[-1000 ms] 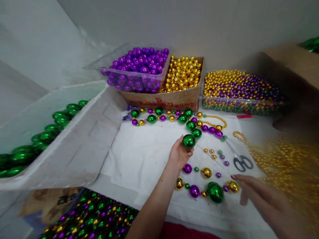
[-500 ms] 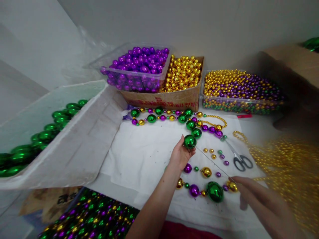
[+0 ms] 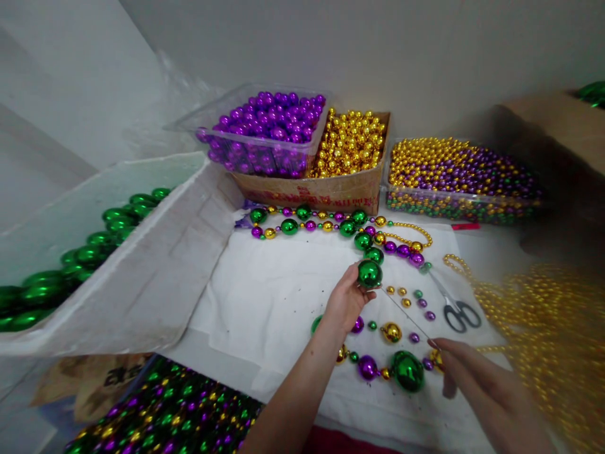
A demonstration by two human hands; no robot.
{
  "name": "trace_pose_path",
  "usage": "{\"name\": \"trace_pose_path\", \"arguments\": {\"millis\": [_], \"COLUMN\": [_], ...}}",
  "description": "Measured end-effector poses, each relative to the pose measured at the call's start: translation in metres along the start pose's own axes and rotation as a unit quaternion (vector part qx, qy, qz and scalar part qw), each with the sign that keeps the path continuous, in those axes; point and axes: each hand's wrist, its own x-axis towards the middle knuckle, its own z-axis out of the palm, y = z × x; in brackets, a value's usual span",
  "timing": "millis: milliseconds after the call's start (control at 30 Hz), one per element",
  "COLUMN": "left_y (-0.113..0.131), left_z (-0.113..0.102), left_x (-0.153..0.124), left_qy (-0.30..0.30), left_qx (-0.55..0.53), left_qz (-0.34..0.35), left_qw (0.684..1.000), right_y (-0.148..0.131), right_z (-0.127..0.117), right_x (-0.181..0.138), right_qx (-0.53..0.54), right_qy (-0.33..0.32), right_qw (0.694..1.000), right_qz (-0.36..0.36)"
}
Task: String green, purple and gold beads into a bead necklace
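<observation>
My left hand [image 3: 348,299] is closed on a large shiny green bead [image 3: 369,274] above the white cloth [image 3: 265,296]. A thin taut thread or wire [image 3: 405,312] runs from that bead down to my right hand [image 3: 472,369], whose thumb and forefinger pinch its end. Beyond the held bead, several more green beads [image 3: 363,241] lie in a row. Under my hands lies a strand of mixed beads with a big green bead [image 3: 408,371], a purple bead [image 3: 367,367] and a gold bead [image 3: 392,332]; my left forearm hides part of it.
Scissors [image 3: 456,315] and small loose beads [image 3: 402,291] lie right of centre. Behind stand a clear tub of purple beads [image 3: 278,116], a cardboard box [image 3: 307,192] of gold ones and a tub of small mixed beads [image 3: 454,167]. A white foam box [image 3: 189,252] stands left; gold bead chains [image 3: 534,321] lie right.
My left hand has moved slightly right and down with the green bead. My right hand has shifted a little left, the thread still stretched between them. The whole view has tilted slightly.
</observation>
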Motion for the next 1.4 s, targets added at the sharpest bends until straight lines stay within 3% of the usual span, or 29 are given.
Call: {"name": "trace_pose_path", "arguments": {"millis": [100,333,567,767,1067,1233,1400], "left_y": [-0.005,-0.016,-0.015,-0.015,-0.018,-0.021,-0.023], "left_z": [0.006,0.015,0.022,0.022,0.021,0.02,0.023], "left_x": [-0.006,-0.008,-0.011,-0.013,-0.008,-0.005,-0.005], "left_qy": [-0.026,0.012,0.002,0.019,0.094,0.083,0.101], "left_qx": [0.033,0.079,0.118,0.145,0.133,0.077,0.028], "left_qz": [0.04,0.111,0.144,0.156,0.153,0.075,-0.047], "left_qw": [0.998,0.991,0.983,0.977,0.975,0.991,0.993], "right_y": [-0.001,0.009,0.026,0.032,0.018,0.002,-0.03], "right_z": [0.01,0.018,0.038,0.05,0.041,0.037,0.036], "right_x": [0.001,0.006,0.009,0.009,0.006,0.013,0.028], "right_qx": [0.028,0.092,0.193,0.21,0.02,-0.067,-0.033], "right_qy": [0.045,0.087,0.074,0.072,0.122,0.205,0.23], "right_qw": [0.998,0.991,0.97,0.966,0.992,0.97,0.946], "right_qz": [0.019,0.044,0.13,0.132,-0.001,-0.112,-0.225]}}
